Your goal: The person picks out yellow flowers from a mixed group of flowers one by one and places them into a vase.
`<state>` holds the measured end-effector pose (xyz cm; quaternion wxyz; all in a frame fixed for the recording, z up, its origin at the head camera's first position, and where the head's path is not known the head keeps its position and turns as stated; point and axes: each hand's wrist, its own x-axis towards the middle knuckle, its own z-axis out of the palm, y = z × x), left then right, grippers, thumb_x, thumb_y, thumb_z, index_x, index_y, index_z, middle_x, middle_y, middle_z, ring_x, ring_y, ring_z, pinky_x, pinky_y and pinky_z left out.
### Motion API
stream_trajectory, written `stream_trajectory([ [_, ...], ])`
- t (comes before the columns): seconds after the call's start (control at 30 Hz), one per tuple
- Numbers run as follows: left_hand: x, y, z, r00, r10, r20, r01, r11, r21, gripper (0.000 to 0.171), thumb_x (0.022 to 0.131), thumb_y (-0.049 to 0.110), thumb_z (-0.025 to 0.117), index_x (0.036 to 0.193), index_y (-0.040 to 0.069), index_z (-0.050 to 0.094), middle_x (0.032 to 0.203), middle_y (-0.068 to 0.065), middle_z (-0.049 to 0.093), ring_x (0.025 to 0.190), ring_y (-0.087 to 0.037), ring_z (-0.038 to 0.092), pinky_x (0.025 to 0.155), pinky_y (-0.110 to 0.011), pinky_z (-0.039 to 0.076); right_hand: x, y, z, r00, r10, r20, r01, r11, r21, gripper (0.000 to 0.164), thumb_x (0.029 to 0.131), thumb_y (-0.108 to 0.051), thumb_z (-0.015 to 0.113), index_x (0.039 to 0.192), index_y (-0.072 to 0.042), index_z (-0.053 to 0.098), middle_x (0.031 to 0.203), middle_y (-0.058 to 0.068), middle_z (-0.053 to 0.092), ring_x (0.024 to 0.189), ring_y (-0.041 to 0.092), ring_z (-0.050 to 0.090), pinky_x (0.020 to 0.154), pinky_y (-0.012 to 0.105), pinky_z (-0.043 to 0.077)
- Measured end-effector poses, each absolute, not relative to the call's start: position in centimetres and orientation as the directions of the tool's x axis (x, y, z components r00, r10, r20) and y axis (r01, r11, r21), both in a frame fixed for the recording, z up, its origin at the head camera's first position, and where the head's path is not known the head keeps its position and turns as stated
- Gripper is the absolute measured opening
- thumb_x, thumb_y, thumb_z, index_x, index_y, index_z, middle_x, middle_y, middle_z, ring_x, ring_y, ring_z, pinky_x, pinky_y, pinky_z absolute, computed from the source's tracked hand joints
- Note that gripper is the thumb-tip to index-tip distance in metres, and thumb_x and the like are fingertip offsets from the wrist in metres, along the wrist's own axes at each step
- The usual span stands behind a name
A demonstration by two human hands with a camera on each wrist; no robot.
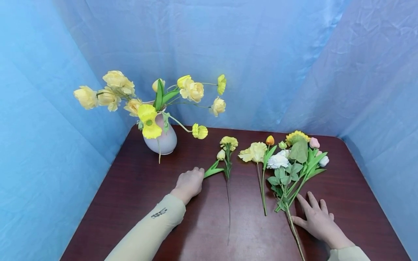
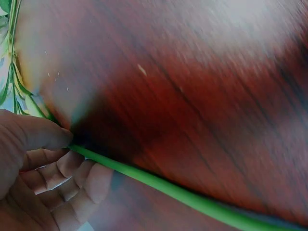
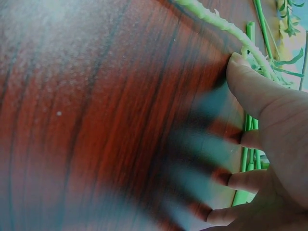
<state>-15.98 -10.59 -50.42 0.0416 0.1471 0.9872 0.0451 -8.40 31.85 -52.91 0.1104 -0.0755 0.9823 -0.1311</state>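
My left hand (image 1: 190,183) pinches the green stem (image 2: 159,184) of a pale yellow tulip (image 1: 221,155) between thumb and fingers. The tulip's leaves (image 1: 213,170) point right, and its bloom lies beside a yellow carnation-like flower (image 1: 229,143) with a long thin stem. At the right, my right hand (image 1: 316,219) rests with fingers spread. Its thumb is at a thick stem (image 3: 219,21) below the bunch; whether they touch I cannot tell. A white flower (image 1: 278,160) and a sunflower (image 1: 297,137) are in that bunch.
A pale vase (image 1: 167,139) with several yellow flowers stands at the back left, blooms reaching out both ways. A ruffled yellow flower (image 1: 255,152) and an orange tulip (image 1: 270,140) lie mid-right. Blue curtains (image 1: 248,65) surround the dark wooden table (image 1: 130,188).
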Motion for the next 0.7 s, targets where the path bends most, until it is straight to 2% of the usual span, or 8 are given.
stream_trajectory([
  [0.23,-16.2,-12.0,-50.2,-0.956,0.285,-0.071,0.280,0.957,0.081,0.016,0.083,0.004,0.065,0.097,0.008,0.058,0.086,-0.007,0.059,0.073,-0.029,0.063,0.054,-0.045,0.053,-8.4,31.9,-52.9,-0.963,-0.173,-0.207,-0.113,0.955,-0.273,0.090,0.083,-0.062,0.063,0.145,-0.004,0.032,0.143,0.040,0.020,0.119,0.071,0.016,0.074,0.086,0.026],
  [0.43,-16.2,-13.1,-49.9,-0.960,0.274,-0.055,0.272,0.961,0.050,0.014,0.084,0.005,0.065,0.094,0.009,0.056,0.085,-0.007,0.059,0.071,-0.028,0.063,0.053,-0.045,0.053,-8.4,31.8,-52.9,-0.966,-0.176,-0.191,-0.119,0.953,-0.278,0.091,0.082,-0.063,0.063,0.144,-0.004,0.033,0.143,0.040,0.020,0.119,0.071,0.017,0.073,0.087,0.026],
  [0.7,-16.6,-13.5,-48.9,-0.945,0.319,0.076,0.317,0.948,-0.038,0.018,0.083,0.006,0.066,0.093,0.011,0.052,0.082,-0.004,0.054,0.060,-0.024,0.056,0.043,-0.040,0.046,-8.3,31.9,-53.1,-0.967,-0.178,-0.181,-0.124,0.953,-0.275,0.090,0.082,-0.061,0.065,0.144,-0.004,0.034,0.142,0.040,0.021,0.118,0.071,0.018,0.073,0.086,0.027],
])
